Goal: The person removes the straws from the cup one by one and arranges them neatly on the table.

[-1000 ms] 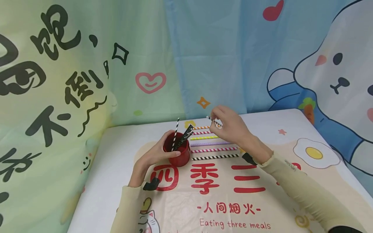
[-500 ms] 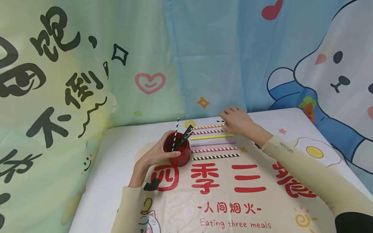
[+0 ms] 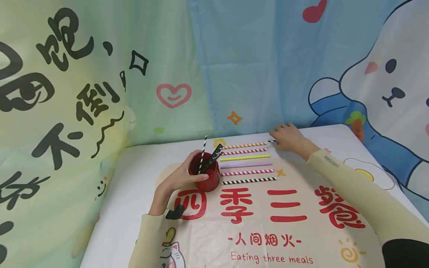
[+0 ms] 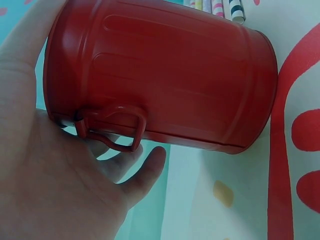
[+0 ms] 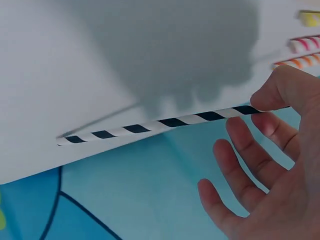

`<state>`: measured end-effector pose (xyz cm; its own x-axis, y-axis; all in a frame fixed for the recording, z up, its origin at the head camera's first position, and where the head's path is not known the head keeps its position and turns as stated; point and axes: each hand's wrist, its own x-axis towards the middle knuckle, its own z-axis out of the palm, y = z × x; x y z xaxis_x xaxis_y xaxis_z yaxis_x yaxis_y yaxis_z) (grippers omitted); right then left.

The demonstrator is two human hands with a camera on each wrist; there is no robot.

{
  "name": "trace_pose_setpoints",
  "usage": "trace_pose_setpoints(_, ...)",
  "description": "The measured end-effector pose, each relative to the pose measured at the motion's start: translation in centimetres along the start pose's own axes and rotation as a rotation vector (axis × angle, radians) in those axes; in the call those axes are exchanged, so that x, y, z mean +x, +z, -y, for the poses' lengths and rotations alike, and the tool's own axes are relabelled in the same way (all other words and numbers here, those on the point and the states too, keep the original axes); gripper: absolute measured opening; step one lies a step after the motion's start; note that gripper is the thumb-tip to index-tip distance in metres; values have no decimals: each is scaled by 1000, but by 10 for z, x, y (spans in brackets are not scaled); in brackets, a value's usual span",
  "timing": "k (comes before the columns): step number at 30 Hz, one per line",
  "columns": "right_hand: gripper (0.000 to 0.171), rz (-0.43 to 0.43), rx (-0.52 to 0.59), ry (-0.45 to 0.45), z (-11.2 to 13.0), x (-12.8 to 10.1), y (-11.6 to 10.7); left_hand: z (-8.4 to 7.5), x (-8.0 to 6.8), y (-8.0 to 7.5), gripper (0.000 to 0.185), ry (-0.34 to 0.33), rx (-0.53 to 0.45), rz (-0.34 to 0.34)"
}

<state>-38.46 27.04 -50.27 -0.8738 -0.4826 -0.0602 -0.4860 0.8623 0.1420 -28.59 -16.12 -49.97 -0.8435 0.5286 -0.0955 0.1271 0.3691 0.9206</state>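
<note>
My left hand (image 3: 182, 170) holds a small red bucket (image 3: 211, 182) by its rim, thumb on the near side. Its side handle (image 4: 112, 127) shows in the left wrist view. A black-and-white striped straw (image 3: 203, 154) and a dark speckled bundle (image 3: 213, 157) lean inside the bucket. At the table's far edge, my right hand (image 3: 289, 138) pinches another black-and-white striped paper straw (image 5: 172, 122) between thumb and index finger; the other fingers are spread apart from it. In the right wrist view, the straw's one end lies close to the white surface.
To the right of the bucket, several striped straws lie in parallel rows: orange (image 3: 246, 145), red (image 3: 246, 151), yellow (image 3: 246, 158), purple (image 3: 246, 165), pink (image 3: 248, 172) and black-and-white (image 3: 249, 181). A printed curtain (image 3: 241, 74) hangs behind the table's far edge.
My right hand has moved right along the far edge with the striped straw, away from the bucket, and lowered it toward the table. The left hand and bucket have stayed in place.
</note>
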Motion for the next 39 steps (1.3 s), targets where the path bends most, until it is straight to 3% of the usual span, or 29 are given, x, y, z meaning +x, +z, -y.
trace_pose_setpoints(7, 35, 86, -11, 30, -12, 4, 11, 0, -1, 1, 84, -19, -2, -1)
trace_pose_setpoints(15, 19, 81, 3, 42, -21, 5, 23, -1, 1, 2, 84, -4, 1, 4)
trace_pose_setpoints(26, 16, 96, 25, 70, -20, 8, 23, -1, 0, 0, 83, -2, 2, 9)
trace_pose_setpoints(34, 19, 110, 39, 84, -15, 9, 20, -1, -1, -1, 83, -8, 3, 5)
trace_pose_setpoints(39, 34, 114, 27, 101, -12, 9, 17, 0, 0, -1, 83, -2, 10, 5)
